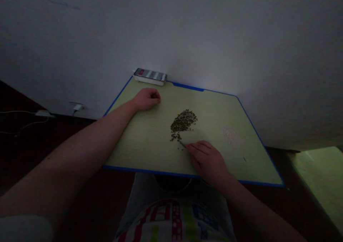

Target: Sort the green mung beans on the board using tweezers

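A pile of small dark brownish-green grains (184,120) lies near the middle of the pale table (150,142), with a few loose ones trailing toward me. My right hand (207,159), at the near side, pinches a thin, pointed, stick-like tool (183,144). Its tip is beside the loose grains. On the table's left part rests my left hand (147,99), its fingers curled into a loose fist; whether anything is inside is hidden. Right of the pile, small whitish grains (232,136) are spread in a patch.
A flat dark-topped device on a white box (150,79) lies at the back left against the wall (203,49). Blue edging (252,122) borders the table. A small dark sliver (244,159) lies right of my right hand. A white plug (77,108) is at left.
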The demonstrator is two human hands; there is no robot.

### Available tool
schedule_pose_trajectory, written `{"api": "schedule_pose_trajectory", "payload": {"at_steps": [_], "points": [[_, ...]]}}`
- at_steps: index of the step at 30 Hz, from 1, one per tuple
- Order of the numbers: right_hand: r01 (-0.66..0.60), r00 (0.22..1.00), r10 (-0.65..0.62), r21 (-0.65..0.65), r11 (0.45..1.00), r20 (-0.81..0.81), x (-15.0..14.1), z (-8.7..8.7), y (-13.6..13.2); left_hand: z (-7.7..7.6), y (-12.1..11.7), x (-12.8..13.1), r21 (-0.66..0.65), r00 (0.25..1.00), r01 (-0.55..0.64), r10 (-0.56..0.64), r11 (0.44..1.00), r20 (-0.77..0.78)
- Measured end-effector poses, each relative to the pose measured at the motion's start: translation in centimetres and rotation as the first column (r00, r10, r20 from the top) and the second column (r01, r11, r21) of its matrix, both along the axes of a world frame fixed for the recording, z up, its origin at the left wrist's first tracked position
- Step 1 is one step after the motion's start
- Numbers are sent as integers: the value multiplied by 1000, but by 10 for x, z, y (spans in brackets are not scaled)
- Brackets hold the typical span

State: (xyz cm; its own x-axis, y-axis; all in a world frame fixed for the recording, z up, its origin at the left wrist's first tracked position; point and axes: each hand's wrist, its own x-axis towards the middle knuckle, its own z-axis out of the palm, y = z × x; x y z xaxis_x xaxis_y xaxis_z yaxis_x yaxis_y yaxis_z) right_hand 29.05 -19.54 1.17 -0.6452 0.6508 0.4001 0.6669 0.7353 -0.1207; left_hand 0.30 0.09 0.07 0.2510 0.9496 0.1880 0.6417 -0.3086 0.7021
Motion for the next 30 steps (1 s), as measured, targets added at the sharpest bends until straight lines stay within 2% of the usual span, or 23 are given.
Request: {"api": "schedule_pose_trajectory", "payload": {"at_steps": [9,17,23,30], "points": [[67,998,-67,12,998,4,2,0,1,1,-1,1,0,1000,-9,9,1000,-5],[15,998,-19,-60,998,-67,4,1,8,1,-2,0,-12,1000,1,-1,1000,8],[-5,997,1,-55,998,-79,8,-2,6,2,-3,1,-12,1000,-6,6,1000,2],[5,998,-7,-39,999,-63,8,1,-1,1,-1,1,-12,1000,-12,11,1000,-20]]}}
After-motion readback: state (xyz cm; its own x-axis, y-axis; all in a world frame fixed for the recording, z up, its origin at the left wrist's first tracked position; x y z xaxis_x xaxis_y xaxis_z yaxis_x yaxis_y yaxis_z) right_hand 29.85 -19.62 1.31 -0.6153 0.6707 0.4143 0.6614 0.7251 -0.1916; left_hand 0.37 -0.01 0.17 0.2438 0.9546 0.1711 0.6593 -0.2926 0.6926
